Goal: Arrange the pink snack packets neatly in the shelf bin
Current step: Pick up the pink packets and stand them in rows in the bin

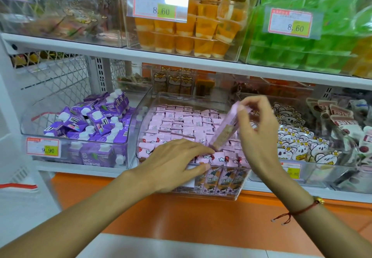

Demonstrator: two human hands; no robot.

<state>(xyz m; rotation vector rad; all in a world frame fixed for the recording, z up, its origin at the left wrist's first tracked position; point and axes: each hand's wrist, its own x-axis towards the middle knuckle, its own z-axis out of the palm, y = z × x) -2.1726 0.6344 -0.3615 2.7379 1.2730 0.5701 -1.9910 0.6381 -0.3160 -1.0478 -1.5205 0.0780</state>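
A clear shelf bin (177, 98) in the middle of the lower shelf holds several pink snack packets (181, 124), stood in rows. My right hand (255, 128) pinches the top of one pink packet (225, 128) and holds it tilted above the right side of the bin, its lower end among the front packets. My left hand (175, 163) lies flat with straight fingers on the front row of packets, thumb against the bin's front wall. The packets under that hand are hidden.
A bin of purple drink cartons (90, 120) stands to the left, a bin of white bear-print packets (302, 145) to the right. The shelf above (181, 56) carries orange jelly cups (191, 36) and green ones (322, 46), low over the bins. An orange ledge (181, 213) runs below.
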